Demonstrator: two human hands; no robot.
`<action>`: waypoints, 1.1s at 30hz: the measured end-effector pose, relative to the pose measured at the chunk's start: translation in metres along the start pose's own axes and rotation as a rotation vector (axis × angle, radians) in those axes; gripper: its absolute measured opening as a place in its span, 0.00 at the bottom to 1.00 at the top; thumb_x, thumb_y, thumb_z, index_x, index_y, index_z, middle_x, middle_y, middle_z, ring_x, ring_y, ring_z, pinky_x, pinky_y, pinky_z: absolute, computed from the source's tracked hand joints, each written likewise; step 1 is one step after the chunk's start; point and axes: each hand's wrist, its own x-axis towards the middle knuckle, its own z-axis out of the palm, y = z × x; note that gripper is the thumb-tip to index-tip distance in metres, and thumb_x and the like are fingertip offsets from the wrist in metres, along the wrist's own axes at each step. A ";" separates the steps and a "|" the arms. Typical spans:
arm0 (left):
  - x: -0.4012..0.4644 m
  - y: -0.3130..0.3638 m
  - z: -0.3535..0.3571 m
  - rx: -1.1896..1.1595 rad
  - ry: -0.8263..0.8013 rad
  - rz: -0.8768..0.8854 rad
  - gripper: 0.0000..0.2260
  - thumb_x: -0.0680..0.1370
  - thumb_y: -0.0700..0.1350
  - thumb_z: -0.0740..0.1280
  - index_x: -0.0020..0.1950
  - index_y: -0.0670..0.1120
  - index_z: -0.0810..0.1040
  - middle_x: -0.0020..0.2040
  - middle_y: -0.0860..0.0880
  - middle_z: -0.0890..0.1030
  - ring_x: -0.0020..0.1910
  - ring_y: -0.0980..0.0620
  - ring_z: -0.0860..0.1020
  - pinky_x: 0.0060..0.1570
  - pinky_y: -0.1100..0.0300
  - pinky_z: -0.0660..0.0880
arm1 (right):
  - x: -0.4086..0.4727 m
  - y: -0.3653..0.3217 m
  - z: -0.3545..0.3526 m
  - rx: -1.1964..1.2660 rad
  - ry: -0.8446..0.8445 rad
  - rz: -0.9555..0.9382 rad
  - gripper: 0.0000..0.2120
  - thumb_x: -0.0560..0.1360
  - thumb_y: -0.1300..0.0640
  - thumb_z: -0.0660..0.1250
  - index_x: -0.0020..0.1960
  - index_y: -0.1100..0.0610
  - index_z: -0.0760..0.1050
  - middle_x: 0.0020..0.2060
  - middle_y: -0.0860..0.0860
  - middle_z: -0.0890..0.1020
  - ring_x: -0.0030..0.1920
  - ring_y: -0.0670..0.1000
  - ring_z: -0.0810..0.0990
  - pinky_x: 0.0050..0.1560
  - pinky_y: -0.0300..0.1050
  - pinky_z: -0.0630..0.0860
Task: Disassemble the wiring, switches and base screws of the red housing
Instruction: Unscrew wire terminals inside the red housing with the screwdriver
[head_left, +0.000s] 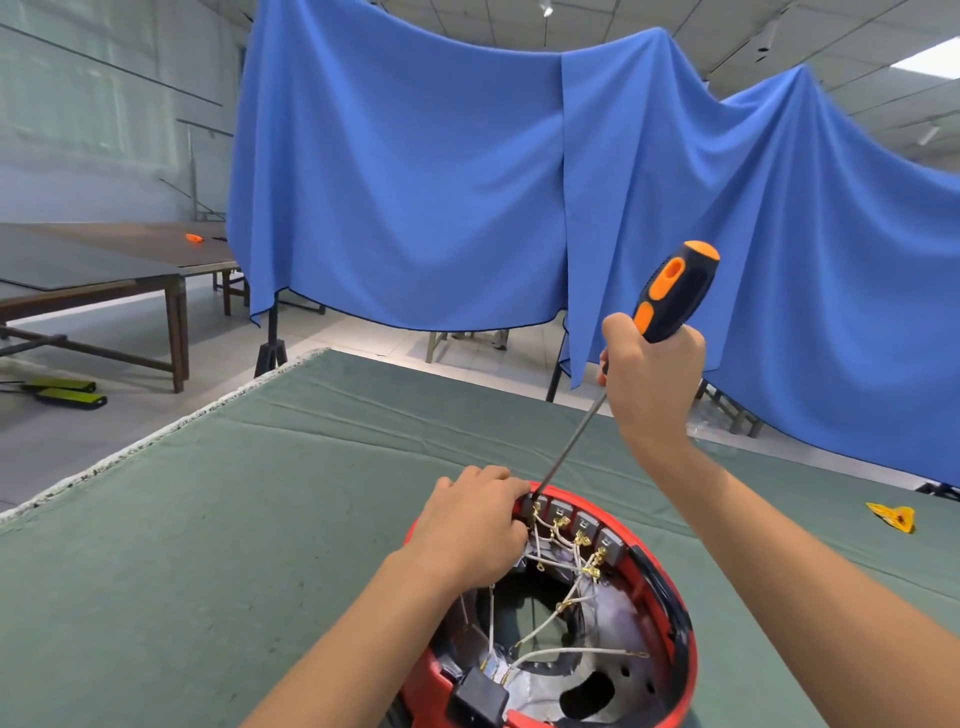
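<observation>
Two hands at red housing (675, 613), left grip (470, 530) clasping rim, right grip (652, 374) fisted round screwdriver (670, 296)

Bare counter (234, 519) lies wide toward its left edge and far edge. Inside the red housing (680, 623), white wires (566, 613) criss-cross the opening, crowding the switches (582, 525).

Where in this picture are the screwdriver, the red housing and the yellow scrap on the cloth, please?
screwdriver (670, 301): head view, on its black and orange handle.
red housing (688, 644): head view, on its right rim.
yellow scrap (892, 517): head view, on its middle.
</observation>
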 end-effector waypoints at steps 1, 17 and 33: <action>0.000 0.000 0.000 0.000 0.003 0.001 0.21 0.76 0.46 0.58 0.69 0.53 0.68 0.68 0.51 0.69 0.67 0.49 0.64 0.63 0.51 0.60 | -0.001 -0.001 0.000 -0.003 -0.004 -0.013 0.14 0.63 0.57 0.62 0.30 0.67 0.60 0.25 0.62 0.64 0.27 0.65 0.66 0.27 0.59 0.71; 0.003 -0.002 0.003 -0.024 0.028 0.004 0.20 0.76 0.45 0.57 0.68 0.53 0.70 0.67 0.52 0.71 0.65 0.49 0.66 0.61 0.51 0.62 | -0.001 0.002 -0.002 -0.001 0.010 -0.015 0.13 0.64 0.58 0.62 0.30 0.65 0.61 0.26 0.64 0.66 0.29 0.69 0.68 0.27 0.57 0.70; 0.004 -0.004 0.004 -0.047 0.036 0.014 0.20 0.76 0.46 0.57 0.68 0.54 0.70 0.65 0.54 0.72 0.64 0.51 0.67 0.61 0.52 0.62 | 0.051 0.039 0.039 -0.242 -0.065 0.318 0.11 0.68 0.57 0.63 0.29 0.55 0.64 0.23 0.47 0.67 0.25 0.50 0.66 0.27 0.41 0.63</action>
